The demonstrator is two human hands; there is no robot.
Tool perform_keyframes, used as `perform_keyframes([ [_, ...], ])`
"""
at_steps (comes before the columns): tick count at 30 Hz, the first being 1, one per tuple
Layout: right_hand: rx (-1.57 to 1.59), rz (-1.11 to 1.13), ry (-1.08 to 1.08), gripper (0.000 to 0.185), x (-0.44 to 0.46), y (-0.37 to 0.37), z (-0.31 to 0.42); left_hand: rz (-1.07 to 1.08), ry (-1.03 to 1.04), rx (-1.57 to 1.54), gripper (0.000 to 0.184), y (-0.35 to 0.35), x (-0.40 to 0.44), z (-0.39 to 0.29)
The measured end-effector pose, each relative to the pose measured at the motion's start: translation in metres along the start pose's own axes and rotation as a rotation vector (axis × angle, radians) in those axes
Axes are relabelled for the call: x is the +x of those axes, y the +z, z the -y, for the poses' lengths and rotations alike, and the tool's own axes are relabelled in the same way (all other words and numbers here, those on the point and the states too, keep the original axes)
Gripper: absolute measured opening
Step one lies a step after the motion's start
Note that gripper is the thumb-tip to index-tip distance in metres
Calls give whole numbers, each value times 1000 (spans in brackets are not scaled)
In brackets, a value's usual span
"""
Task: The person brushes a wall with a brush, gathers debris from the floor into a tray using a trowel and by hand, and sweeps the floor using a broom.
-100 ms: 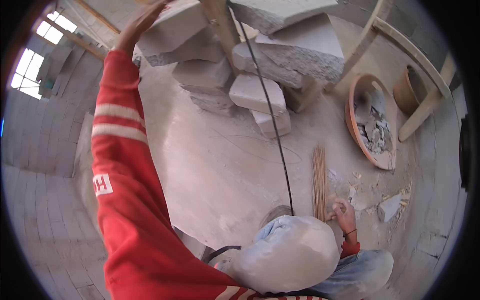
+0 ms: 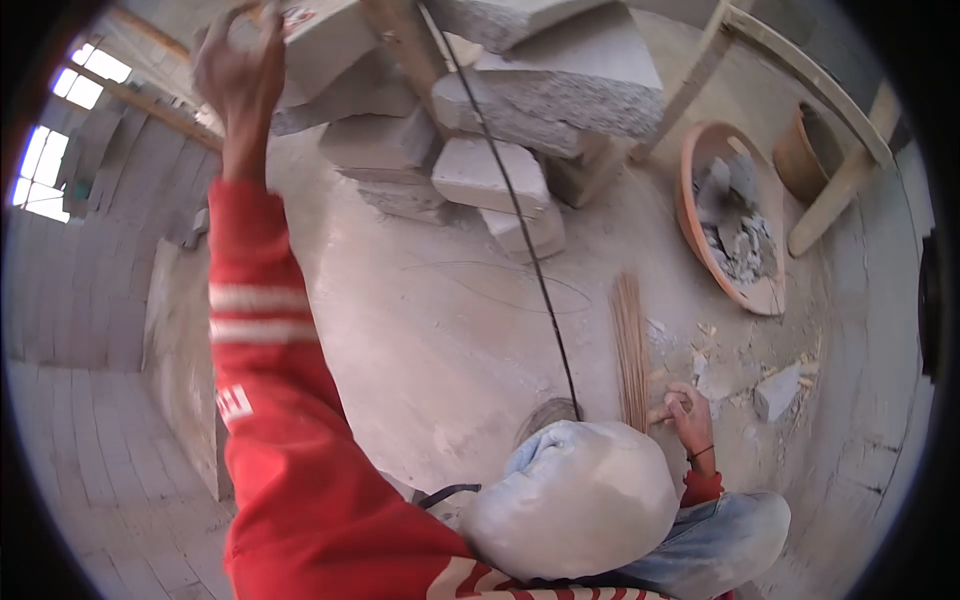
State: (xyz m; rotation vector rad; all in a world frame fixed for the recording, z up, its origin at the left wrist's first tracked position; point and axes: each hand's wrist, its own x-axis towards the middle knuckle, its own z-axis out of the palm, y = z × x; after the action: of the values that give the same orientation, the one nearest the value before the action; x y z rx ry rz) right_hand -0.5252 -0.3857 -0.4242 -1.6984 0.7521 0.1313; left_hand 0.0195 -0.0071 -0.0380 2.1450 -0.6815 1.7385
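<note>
My left hand (image 2: 240, 75) is raised at the upper left, blurred, with its fingers curved beside a pale stone block (image 2: 330, 50); whether it holds anything is unclear. My right hand (image 2: 689, 418) is low on the right, its fingers curled around something small that I cannot make out. Just left of that hand, a bundle of thin brown rods (image 2: 630, 350) lies on the floor. A thin dark rod (image 2: 520, 215) runs from the top down to my knee.
Rough stone slabs (image 2: 570, 100) are stacked at the top around a wooden post (image 2: 405, 45). An orange basin (image 2: 695, 225) with rubble, a second pot (image 2: 800, 165) and a wooden frame (image 2: 810, 70) stand at the right. Stone chips (image 2: 778, 392) lie near my right hand.
My left hand has come away from the block's top edge and shows more fully, with its fingers curved. The whole view has shifted slightly. My right hand stays beside the rods.
</note>
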Motion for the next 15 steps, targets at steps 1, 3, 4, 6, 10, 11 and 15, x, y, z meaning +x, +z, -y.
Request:
perform_keyframes([
  [1,23,-11,15,29,-3,-5,-3,-24,22,-192,18,-20,-28,-30],
  [3,57,-17,31,28,-11,-3,-8,93,10,-310,7,-42,-107,-73],
  [4,43,-24,22,28,-14,-9,-7,160,45,-435,3,-45,-151,-97],
  [6,1,-33,-11,28,-12,-9,-4,620,-191,-404,10,-47,-262,-122],
  [10,-136,-40,-59,30,-8,-2,4,1218,-7,-375,79,-49,-397,-135],
  [11,-170,-37,-68,30,-8,-1,5,1303,31,-340,82,-54,-412,-136],
  [15,-63,-24,-69,30,-10,5,2,1371,48,-306,62,-66,-447,-131],
])
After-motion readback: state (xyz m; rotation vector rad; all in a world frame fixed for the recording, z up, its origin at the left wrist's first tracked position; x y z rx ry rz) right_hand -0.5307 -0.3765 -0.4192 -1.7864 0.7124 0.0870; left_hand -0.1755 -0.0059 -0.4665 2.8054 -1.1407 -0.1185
